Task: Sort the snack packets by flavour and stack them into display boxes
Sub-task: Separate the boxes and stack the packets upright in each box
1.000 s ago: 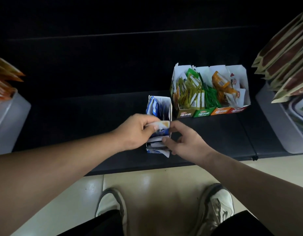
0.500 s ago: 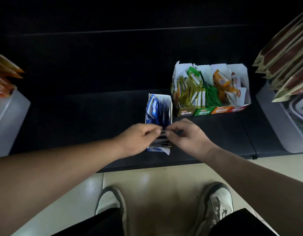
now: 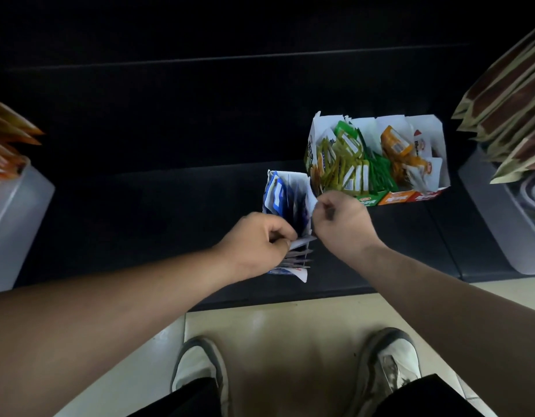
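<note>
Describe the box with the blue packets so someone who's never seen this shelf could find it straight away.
On the dark shelf, a row of white boxes sits right of centre, filled with yellow, green and orange packets. Just left of it stands a single narrow white box, between the left hand and right hand. It alone holds blue packets.

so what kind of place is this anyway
Probably a shop aisle being restocked: a low black shelf holds white cardboard display boxes of green, yellow and orange snack packets, with a grey bin of brown pouches alongside.
</note>
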{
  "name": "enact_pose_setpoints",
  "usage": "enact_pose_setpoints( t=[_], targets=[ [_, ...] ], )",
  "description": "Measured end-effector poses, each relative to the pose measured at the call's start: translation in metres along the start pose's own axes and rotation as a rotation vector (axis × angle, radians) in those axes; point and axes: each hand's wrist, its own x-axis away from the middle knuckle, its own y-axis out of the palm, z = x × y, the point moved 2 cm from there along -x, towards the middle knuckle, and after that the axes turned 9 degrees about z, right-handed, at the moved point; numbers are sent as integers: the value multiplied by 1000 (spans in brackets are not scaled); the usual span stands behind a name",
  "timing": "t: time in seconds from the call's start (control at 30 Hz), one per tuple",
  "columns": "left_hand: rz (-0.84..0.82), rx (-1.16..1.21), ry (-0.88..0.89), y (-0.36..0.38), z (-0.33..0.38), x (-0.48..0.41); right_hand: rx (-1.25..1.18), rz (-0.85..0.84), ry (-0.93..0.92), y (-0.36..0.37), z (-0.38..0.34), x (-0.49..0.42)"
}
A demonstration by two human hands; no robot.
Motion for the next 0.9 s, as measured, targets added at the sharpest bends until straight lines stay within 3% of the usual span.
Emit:
enact_pose_setpoints(
  t=[0.2, 0.3, 0.47, 0.6, 0.7, 0.8, 0.9],
  targets=[
    [37, 81, -30, 0, 2, 0, -392, 17, 285, -23, -8, 5],
    [70, 76, -41, 4, 9, 0, -529, -12, 334, -27, -16, 14],
    [81, 84, -36, 7, 13, -8, -557, -50, 257, -28, -28, 17],
    [140, 76, 33, 4, 13, -13, -560, -198, 198, -25, -34, 15],
    [116, 171, -77, -1, 12, -16, -556, -189, 235, -24, -30, 13],
    [37, 177, -138, -6, 15, -15, -386, -81, 104, -24, -22, 9],
    [-22, 81, -63, -13, 13, -15, -380, -200, -40, -19, -20, 7]
  ],
)
